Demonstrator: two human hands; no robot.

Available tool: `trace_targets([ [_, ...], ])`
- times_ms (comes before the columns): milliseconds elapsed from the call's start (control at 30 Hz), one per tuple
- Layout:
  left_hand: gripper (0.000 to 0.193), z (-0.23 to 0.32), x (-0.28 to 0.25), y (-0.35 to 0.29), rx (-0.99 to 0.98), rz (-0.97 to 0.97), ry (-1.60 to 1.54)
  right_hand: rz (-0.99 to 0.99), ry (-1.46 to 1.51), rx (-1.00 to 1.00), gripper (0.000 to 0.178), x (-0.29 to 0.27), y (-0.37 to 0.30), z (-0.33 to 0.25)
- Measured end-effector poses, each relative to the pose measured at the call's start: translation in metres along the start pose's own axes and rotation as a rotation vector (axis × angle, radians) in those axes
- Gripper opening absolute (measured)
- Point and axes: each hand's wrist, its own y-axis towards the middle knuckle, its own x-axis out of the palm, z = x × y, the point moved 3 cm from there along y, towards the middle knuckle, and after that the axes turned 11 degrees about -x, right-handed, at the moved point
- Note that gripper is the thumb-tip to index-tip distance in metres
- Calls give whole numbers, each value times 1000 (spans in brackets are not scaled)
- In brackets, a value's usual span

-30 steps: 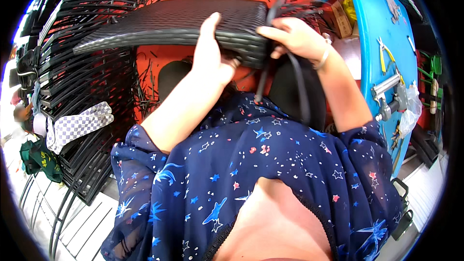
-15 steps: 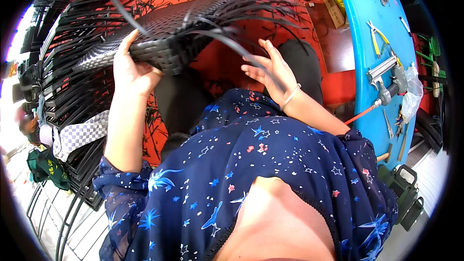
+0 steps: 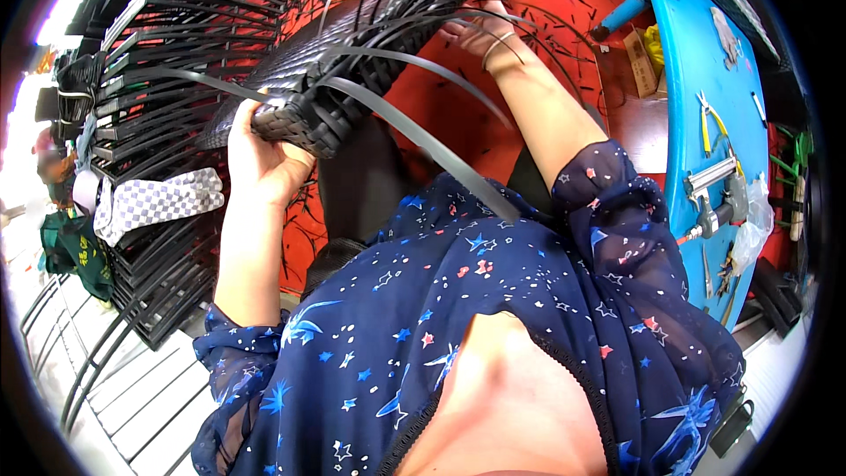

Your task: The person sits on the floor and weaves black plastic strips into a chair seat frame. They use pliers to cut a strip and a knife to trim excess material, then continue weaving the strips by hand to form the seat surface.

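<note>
A black woven panel (image 3: pixel 295 40), made of flat plastic-like strips, slants across the space above my lap. Long loose strips (image 3: pixel 414 128) fan out from its right side, and some curve down over my lap. My left hand (image 3: pixel 269 159) is closed around the panel's near corner, with the thumb on top. Up by the right edge is my right hand (image 3: pixel 483 31), a bangle on its wrist. Strips partly cover its fingers, so whether they grip the edge is unclear.
Black frames (image 3: pixel 185 26) are stacked on the left, with a checked cloth (image 3: pixel 163 203) on them. At right, a blue table (image 3: pixel 674 79) holds yellow-handled pliers (image 3: pixel 708 123), a staple-gun-like tool (image 3: pixel 718 198) and a plastic bag (image 3: pixel 753 229). Strip scraps litter the red floor (image 3: pixel 423 145).
My right hand has moved away from my body to the panel's far right edge. The panel has turned and tilted, its loose strips swinging. My left hand keeps its hold; the view has shifted somewhat.
</note>
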Motion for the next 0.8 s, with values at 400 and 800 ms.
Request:
trace_targets([
  [400,28,-37,-49,-5,-32,37,-62,236,-298,-43,81,-182,-248,-75],
  [800,41,-67,-70,-9,-103,118,155,373,-312,-58,75,-224,-302,-89],
])
